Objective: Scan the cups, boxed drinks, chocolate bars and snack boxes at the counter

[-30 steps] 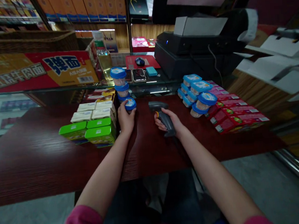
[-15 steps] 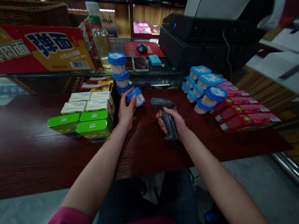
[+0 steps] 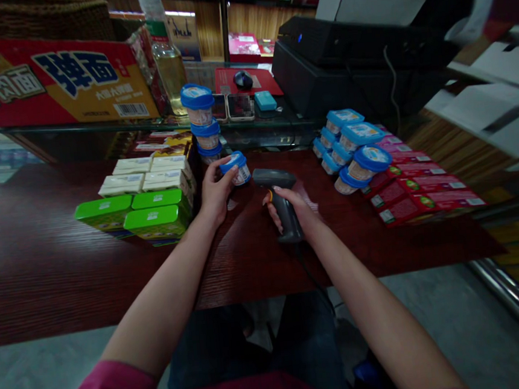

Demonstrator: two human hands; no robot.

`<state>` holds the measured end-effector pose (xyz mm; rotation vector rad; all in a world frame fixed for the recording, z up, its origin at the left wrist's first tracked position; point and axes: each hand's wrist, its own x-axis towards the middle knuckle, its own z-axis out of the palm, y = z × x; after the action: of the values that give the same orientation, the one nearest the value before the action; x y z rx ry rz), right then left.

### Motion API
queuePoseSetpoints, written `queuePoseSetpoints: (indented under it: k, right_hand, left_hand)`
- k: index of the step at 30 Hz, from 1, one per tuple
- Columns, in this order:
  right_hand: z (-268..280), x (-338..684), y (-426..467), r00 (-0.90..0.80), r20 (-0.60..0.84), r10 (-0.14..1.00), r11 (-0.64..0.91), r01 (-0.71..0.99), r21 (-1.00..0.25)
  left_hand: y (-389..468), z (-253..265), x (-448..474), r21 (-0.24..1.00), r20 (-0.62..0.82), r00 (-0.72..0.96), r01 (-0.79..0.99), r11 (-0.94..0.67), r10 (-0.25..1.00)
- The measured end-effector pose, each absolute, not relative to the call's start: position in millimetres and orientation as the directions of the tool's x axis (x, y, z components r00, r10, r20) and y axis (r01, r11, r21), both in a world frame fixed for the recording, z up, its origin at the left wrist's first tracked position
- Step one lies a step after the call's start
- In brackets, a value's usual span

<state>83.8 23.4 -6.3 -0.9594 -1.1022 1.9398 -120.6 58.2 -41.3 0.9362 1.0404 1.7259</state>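
Note:
My left hand (image 3: pixel 216 192) is closed round a small tub with a blue lid (image 3: pixel 240 169), its printed label with a barcode facing right. In my right hand (image 3: pixel 295 209) is a dark grey barcode scanner (image 3: pixel 284 207), gripped by the handle, its head pointing left toward the tub. A finger lies near the yellow trigger. Behind the held tub stands a stack of similar blue-lidded tubs (image 3: pixel 206 129). More blue-lidded tubs (image 3: pixel 370 159) and rectangular blue-lidded containers (image 3: pixel 358 134) are piled to the right of the scanner.
Left of my hand stand green-topped packs (image 3: pixel 155 222), cream packs (image 3: pixel 162 180) and a noodle carton (image 3: pixel 72 84) with a bottle (image 3: pixel 170 69). Red boxes (image 3: pixel 427 195) lie at the right. Behind are a mouse (image 3: pixel 243 79), phones (image 3: pixel 240 106) and a black machine (image 3: pixel 335 73). The scanner's cable (image 3: pixel 312 274) hangs over the edge.
The scanner in my right hand has shifted slightly left, closer to the tub, and a reddish-white light patch now shows by my right hand. My left hand still holds the tub.

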Motion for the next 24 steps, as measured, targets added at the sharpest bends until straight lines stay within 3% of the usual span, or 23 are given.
queuePoseSetpoints:
  k: [14,20,24]
  right_hand:
    - [-7,83,23,-0.464,-0.267,0.844,-0.414,-0.248,-0.876]
    - [-6,93,20,-0.430,-0.237,0.871,-0.396,-0.329,-0.857]
    - [-8,125,2,-0.344,-0.170,0.923,-0.303,-0.381,-0.874]
  left_hand:
    - [56,-36,-118,0.920,0.111,-0.317,-0.325,-0.218,0.942]
    - [47,-29,-111,0.962,0.222,-0.352,-0.071,-0.263,0.909]
    - [35,-21,-101,0.946,0.322,-0.259,0.120,-0.300,0.911]
